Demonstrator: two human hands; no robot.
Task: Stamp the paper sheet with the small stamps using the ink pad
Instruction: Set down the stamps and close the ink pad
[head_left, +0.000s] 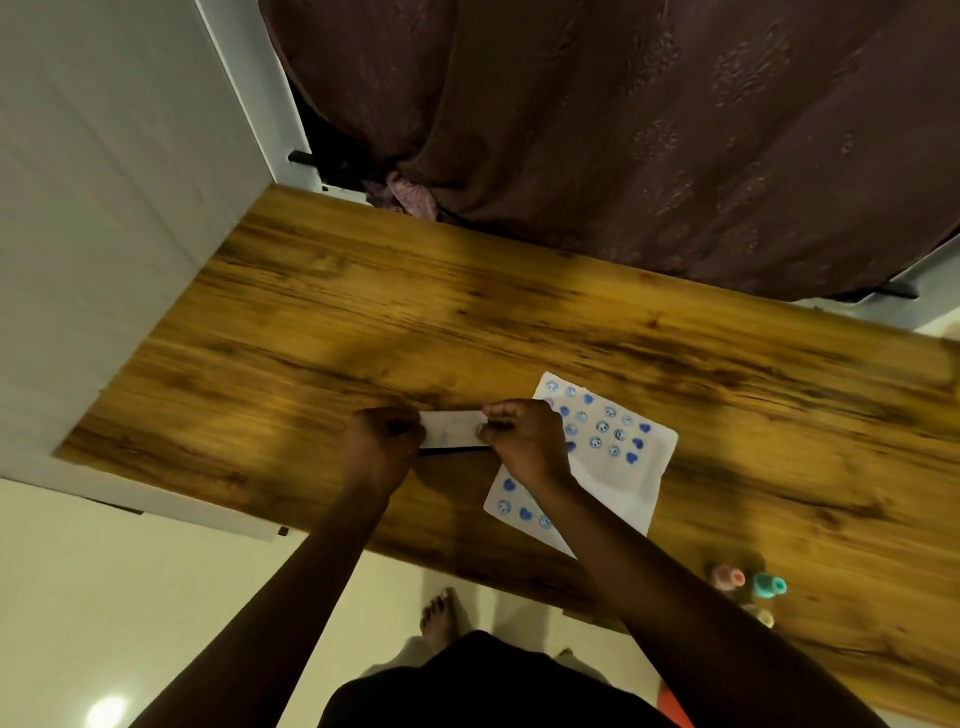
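A white paper sheet (618, 457) lies on the wooden table (467, 322), covered with several blue stamped hearts and smiley faces. Left of it, both hands grip a flat white box, the ink pad (452, 429), just above the table. My left hand (382, 441) holds its left end and my right hand (524, 436) holds its right end, with that forearm lying across the sheet. Whether the lid is open cannot be told. Small stamps stand near the front edge at the right: a pink stamp (727, 577), a teal stamp (770, 585) and a pale stamp (763, 617).
A dark maroon curtain (649, 130) hangs behind the table's far edge. A white panel (104, 208) borders the table's left side. Below the front edge are a pale floor and a bare foot (440, 616).
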